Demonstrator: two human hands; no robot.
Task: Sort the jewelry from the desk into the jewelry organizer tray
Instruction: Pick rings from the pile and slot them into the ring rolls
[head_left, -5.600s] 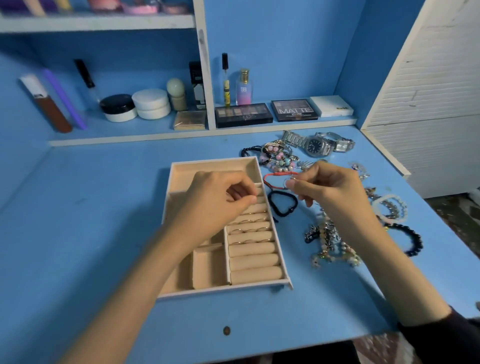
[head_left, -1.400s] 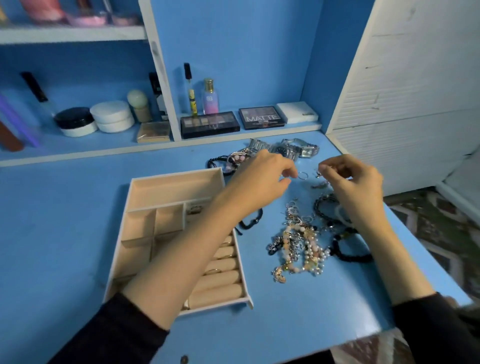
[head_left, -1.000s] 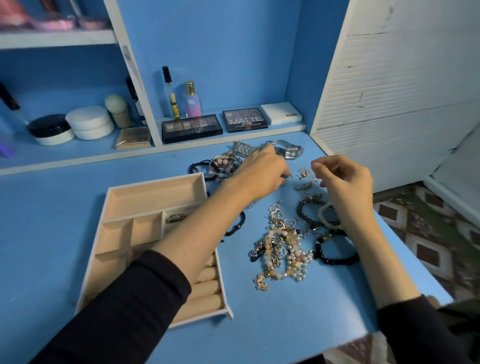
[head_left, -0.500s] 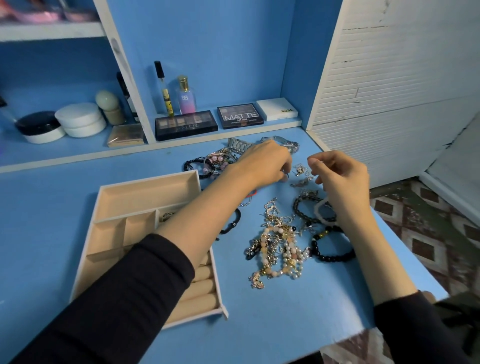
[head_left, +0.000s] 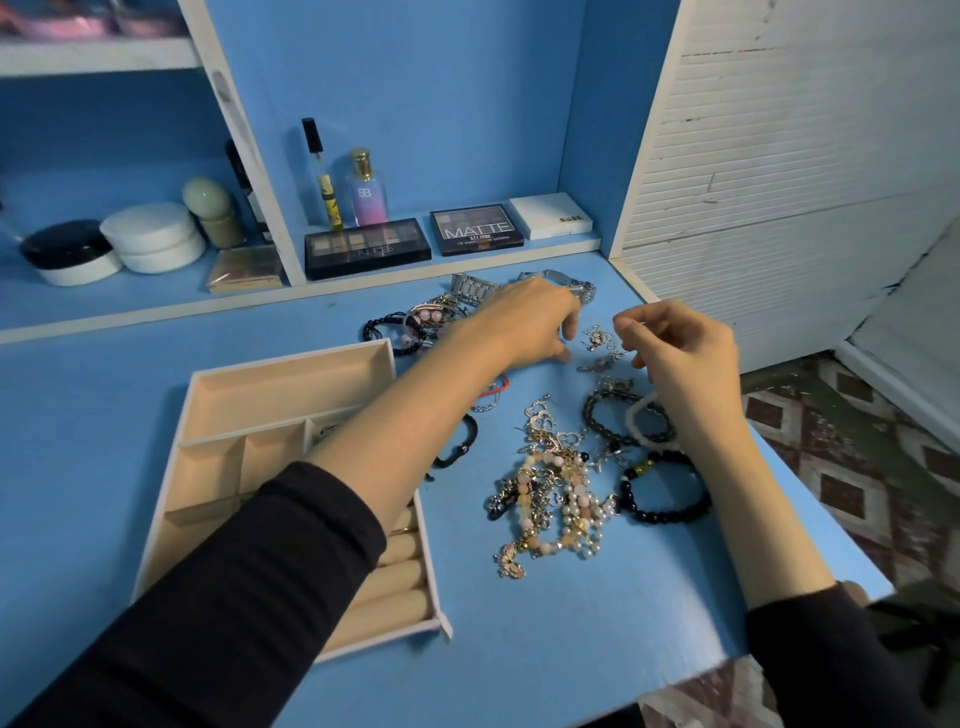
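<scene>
- Nearest: left sleeve (head_left: 234, 597) and right sleeve (head_left: 821, 654), both black, reaching forward over the blue desk (head_left: 571, 649).
- At near left, flat on the desk: cream jewelry organizer tray (head_left: 171, 499), with the left forearm crossing its right side and hiding most of the ring rolls (head_left: 400, 587); a thin ring visible in one groove; one small piece in a middle compartment, too small to name.
- Right of the tray: tangled pile of chains and pearl beads (head_left: 550, 499), with a black bead bracelet (head_left: 670, 514) just beside it.
- A little farther: dark bead bracelet (head_left: 597, 415) overlapping a white bracelet (head_left: 636, 421), partly under the right wrist; black cord bracelet (head_left: 467, 436) and red cord (head_left: 498, 387) at the edge of the left forearm.
- Beyond those: left hand (head_left: 524, 322), palm down, fingers curled toward the desk, thumb tip at the surface; impossible to tell whether anything is pinched.
- Opposite it: right hand (head_left: 680, 348), raised, fingers curled, forefinger and thumb near each other; grasp likewise unclear.
- Between the two hands: small silver pieces (head_left: 597, 343) loose on the desk.
- Behind the left hand: silver watches (head_left: 470, 285), pink bead bracelets (head_left: 431, 317), black braided bracelet (head_left: 379, 327).
- Farthest, on the low shelf: eyeshadow palettes (head_left: 366, 247), white compact (head_left: 550, 215), perfume bottle (head_left: 366, 189), cream jars (head_left: 153, 236).
</scene>
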